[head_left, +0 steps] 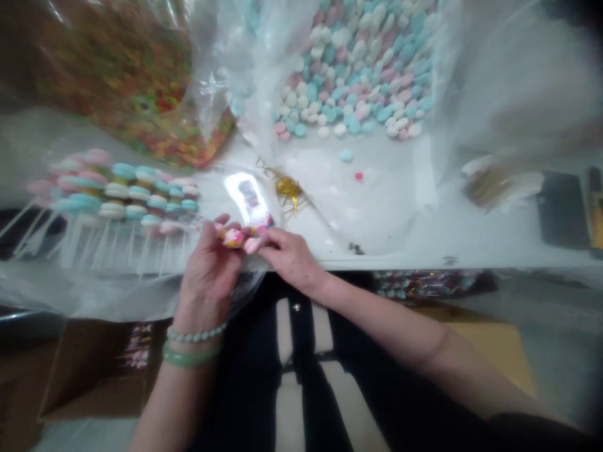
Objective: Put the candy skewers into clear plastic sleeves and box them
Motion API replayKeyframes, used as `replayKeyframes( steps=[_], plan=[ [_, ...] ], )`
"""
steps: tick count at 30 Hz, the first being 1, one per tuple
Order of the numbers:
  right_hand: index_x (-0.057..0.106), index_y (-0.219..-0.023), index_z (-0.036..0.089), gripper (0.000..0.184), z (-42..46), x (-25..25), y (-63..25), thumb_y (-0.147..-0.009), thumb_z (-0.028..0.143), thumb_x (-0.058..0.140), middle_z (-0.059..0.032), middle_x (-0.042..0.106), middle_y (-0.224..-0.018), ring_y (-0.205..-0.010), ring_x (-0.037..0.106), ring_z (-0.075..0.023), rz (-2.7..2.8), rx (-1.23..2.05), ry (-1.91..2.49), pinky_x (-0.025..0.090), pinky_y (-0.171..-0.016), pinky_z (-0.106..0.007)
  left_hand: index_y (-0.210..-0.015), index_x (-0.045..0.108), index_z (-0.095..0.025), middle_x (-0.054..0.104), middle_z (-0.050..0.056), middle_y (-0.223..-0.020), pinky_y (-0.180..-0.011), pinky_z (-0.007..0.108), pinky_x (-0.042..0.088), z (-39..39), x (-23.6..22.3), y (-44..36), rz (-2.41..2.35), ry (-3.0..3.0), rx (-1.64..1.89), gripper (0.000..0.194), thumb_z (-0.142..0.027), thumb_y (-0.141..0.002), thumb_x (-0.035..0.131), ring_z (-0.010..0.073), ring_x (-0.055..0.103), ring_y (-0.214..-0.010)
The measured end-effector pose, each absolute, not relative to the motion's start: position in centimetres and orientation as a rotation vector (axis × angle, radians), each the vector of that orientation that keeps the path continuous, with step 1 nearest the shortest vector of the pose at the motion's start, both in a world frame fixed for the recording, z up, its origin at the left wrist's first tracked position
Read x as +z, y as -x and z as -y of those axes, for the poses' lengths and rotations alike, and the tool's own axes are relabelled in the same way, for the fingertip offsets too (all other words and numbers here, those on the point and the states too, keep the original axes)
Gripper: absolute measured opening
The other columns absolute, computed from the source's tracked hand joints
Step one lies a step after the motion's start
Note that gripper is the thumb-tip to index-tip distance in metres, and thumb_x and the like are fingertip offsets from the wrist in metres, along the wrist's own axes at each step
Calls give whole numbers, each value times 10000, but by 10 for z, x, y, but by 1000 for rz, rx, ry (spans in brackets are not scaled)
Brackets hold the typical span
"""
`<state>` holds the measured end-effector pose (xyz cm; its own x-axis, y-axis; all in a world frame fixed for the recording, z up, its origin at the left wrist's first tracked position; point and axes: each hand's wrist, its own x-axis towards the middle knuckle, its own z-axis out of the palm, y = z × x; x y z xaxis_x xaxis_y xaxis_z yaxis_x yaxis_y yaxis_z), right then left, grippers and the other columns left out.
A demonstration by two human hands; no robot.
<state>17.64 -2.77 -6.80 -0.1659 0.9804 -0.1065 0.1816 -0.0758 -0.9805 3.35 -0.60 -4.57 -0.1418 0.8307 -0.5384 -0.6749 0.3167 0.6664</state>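
My left hand (211,267), with a beaded bracelet and a green bangle at the wrist, is closed on a small pink, white and yellow wrapped candy (232,237) in clear film. Against its right end, my right hand (293,258) pinches a pale pink end (252,245); blur hides the exact grip. Just behind the hands lies a shiny clear packet (247,198). Gold twist ties (288,188) lie in a loose heap to its right. To the left, candy lollipops (125,191) in pink, blue and white layers lie in a row, white sticks towards me.
Behind are a bag of orange and green gummies (155,107) and a clear bag of pastel candies (358,81). One blue candy (346,156) and a red bit (358,176) lie loose. A dark flat object (561,210) sits right. Below the table edge stands a cardboard box (94,370).
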Motion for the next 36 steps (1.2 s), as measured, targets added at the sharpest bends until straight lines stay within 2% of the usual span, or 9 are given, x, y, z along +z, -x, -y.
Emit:
replayKeyframes(
  steps=[4,15,21,25,29,31,33,36],
  plan=[
    [678,-769,213,78,26,-71,-177,-840,236,656,35,679,-785,-766,607,-143,1384,1390,1304,456,-738,-264,-830,654,-131,648,63,-726,-755,338,583,2,-49,-28,-1177,-156,1331,309,-393,-967,564,184,661,-716],
    [667,-726,197,102,26,-70,-177,-816,225,705,24,707,-832,-819,633,-150,1286,1469,1299,469,-806,-283,-725,654,-160,659,40,-694,-740,320,591,8,-56,-40,-1156,-376,1384,290,-390,-900,673,179,672,-694],
    [685,-814,216,104,32,-70,-175,-899,210,626,10,737,-913,-889,675,-161,1417,1319,1288,497,-844,-293,-688,628,-175,657,36,-657,-611,237,566,7,-53,-49,-1152,-310,1325,318,-330,-961,574,158,669,-648],
    [700,-927,218,177,37,-70,-179,-933,142,540,-16,746,-1041,-1004,680,-157,1655,1118,1187,497,-903,-272,-777,658,-180,704,64,-754,-706,322,601,6,-51,-41,-1124,-247,1230,272,-402,-929,621,210,702,-753],
    [712,-987,230,220,41,-67,-178,-924,132,526,-31,739,-1074,-1048,669,-163,1768,1005,1204,498,-894,-259,-875,683,-181,724,76,-831,-717,378,605,5,-49,-34,-1086,-185,1246,334,-514,-878,662,249,710,-817],
    [709,-946,228,193,41,-65,-177,-889,127,556,-23,738,-1022,-1001,670,-164,1654,1093,1210,504,-871,-263,-867,683,-194,719,52,-819,-754,388,600,4,-47,-34,-1053,-154,1288,317,-511,-873,674,239,710,-836],
    [681,-873,214,120,40,-64,-176,-848,142,589,2,715,-869,-809,666,-144,1423,1340,1211,516,-744,-252,-852,682,-209,717,25,-816,-805,402,591,3,-46,-34,-1031,-132,1328,281,-489,-880,677,219,707,-851],
    [616,-773,190,37,39,-63,-178,-808,198,608,60,564,-613,-472,482,-83,1039,1790,1204,404,-488,-213,-836,682,-213,712,-3,-808,-866,422,573,2,-46,-32,-1010,-123,1388,267,-468,-907,650,194,702,-863]
  ],
)
